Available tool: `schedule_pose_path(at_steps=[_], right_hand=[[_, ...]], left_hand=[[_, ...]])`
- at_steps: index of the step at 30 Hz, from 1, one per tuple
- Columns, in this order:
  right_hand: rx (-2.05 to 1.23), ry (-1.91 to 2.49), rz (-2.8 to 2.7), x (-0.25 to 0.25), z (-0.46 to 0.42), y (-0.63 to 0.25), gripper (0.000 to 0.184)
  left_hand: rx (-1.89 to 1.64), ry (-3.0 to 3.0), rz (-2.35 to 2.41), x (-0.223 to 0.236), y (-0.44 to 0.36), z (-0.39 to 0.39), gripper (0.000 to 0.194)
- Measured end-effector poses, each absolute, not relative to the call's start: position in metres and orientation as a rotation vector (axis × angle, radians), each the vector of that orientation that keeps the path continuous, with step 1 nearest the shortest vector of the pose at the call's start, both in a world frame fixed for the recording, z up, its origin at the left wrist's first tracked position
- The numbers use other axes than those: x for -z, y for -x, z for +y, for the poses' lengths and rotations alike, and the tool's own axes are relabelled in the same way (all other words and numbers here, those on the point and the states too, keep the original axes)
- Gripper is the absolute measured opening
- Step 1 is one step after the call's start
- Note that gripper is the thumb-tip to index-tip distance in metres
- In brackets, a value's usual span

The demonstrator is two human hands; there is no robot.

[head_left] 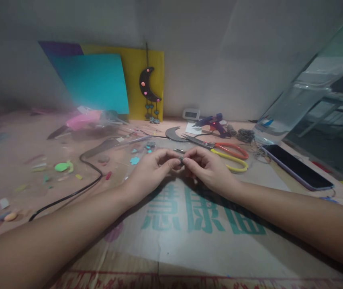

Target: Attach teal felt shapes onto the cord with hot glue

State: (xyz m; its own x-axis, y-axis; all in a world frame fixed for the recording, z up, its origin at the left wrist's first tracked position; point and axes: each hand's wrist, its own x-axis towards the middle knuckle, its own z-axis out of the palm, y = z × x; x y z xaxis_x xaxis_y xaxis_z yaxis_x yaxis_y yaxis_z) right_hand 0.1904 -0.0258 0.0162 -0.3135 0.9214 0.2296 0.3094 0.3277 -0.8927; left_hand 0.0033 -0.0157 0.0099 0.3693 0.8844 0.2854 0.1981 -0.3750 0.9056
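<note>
My left hand [152, 168] and my right hand [210, 168] meet over the table, thumbs and fingertips pinched together. Between them is a small grey-green piece [181, 160], mostly hidden by the fingertips, so its kind does not show. Scissors [200, 142] with one orange and one yellow handle lie just behind my right hand. A grey crescent cut-out [174, 134] rests beyond the fingers. Left of my left hand are a light-blue flower shape [134, 161] and several smaller blue pieces.
A glue gun [212, 123] with a red light lies at the back, near a small white display [191, 114]. Right: a phone [298, 166] and a clear plastic container [288, 108]. A decorated moon hanging [145, 85] leans on yellow card. A black cord [69, 196] and scraps cover the left.
</note>
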Motion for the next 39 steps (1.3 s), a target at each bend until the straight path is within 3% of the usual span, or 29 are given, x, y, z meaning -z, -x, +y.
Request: schedule_pose_path(at_steps=[15, 26, 39], right_hand=[[-0.920, 1.053, -1.867, -0.0145, -0.0242, -0.1921, 0.021], [-0.804, 1.131, -1.887, -0.0161, -0.0257, -0.1904, 0.012], [-1.017, 1.060, -1.827, -0.0171, -0.0232, -0.1911, 0.014]], left_hand=[[-1.066, -1.934, 1.076, -0.0165, -0.0055, -0.0191, 0.016], [-1.074, -1.999, 1.023, -0.0125, -0.0037, -0.0192, 0.015], [-1.079, -1.987, 1.047, -0.0132, -0.0046, -0.0184, 0.015]])
